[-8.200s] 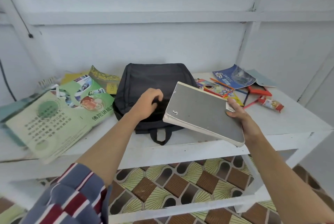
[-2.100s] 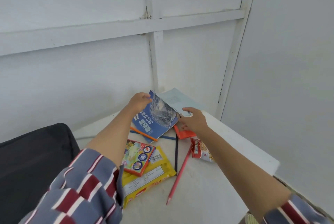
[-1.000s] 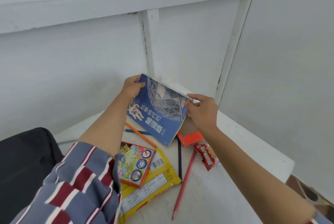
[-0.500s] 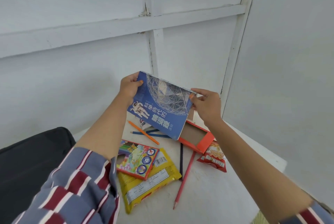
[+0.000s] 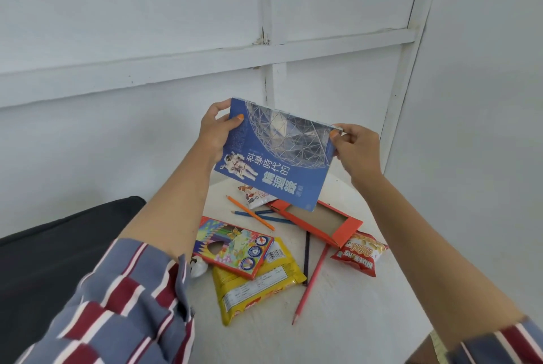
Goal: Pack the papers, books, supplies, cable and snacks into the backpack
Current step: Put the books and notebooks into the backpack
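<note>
Head view: a blue book [image 5: 273, 163] titled 科學時代的輪迴錄 was held above the table [image 5: 346, 319], cover toward the camera, long axis running left to right and dipping rightward. The left hand [image 5: 216, 134] and right hand [image 5: 357, 149] each pinched a far corner, grip clamped. A red packet [image 5: 360, 255] read NUTKING.

2 s ago the blue book [image 5: 273, 157] lay flat on the table [image 5: 352, 319] w/ both hands just reaching it. Now it's lifted clear, cover tilted toward the camera, left hand [image 5: 216, 135] gripping the top-left corner, right hand [image 5: 357, 149] pinching top-right. Red cardboard tray [image 5: 320, 221] & small white snack pkt [image 5: 257, 195] now uncovered. Grey binder from 8 s ago is gone.
</note>
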